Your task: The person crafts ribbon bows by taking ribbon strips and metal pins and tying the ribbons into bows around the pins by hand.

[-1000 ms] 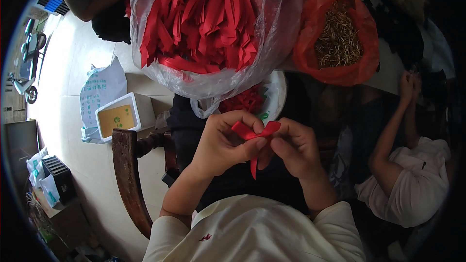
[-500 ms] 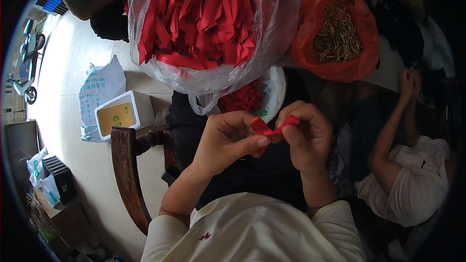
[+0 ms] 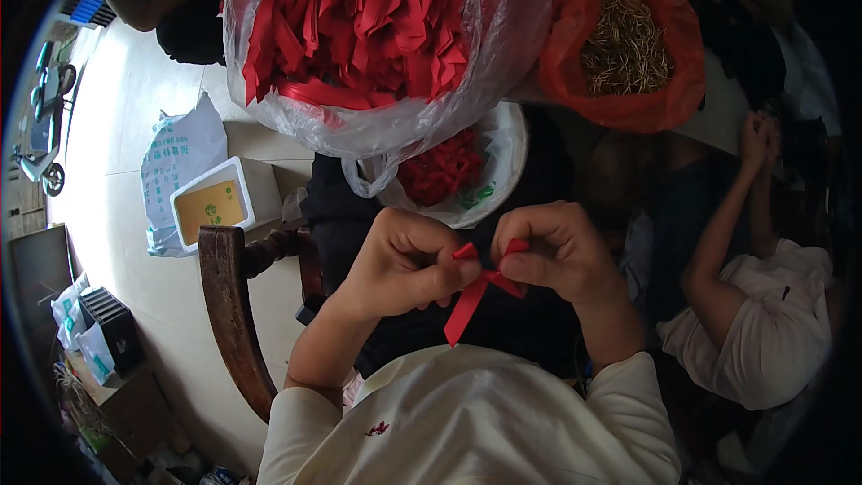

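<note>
A red ribbon (image 3: 464, 313) is stretched between my two hands, above my lap. My left hand (image 3: 409, 262) pinches a loop of it between thumb and fingers. On the other side, my right hand (image 3: 558, 256) pinches another loop. Tails of the ribbon hang below the middle, one angling down to the left. Just beyond my hands stands a white bowl (image 3: 514, 162) lined with plastic, with a heap of small red ribbon pieces (image 3: 442, 171) in it. The fingertips partly hide the centre of the ribbon.
A clear plastic bag (image 3: 503, 45) full of red ribbon strips (image 3: 359, 27) stands ahead. Right of it, a red bag (image 3: 561, 81) holds gold wire ties (image 3: 628, 40). A wooden chair (image 3: 224, 305) and a white box (image 3: 256, 189) are at left. Another person (image 3: 763, 323) sits at right.
The ribbon's loops have been drawn apart and its tail now hangs down towards me. Both hands have turned slightly and spread a little; the view has shifted slightly.
</note>
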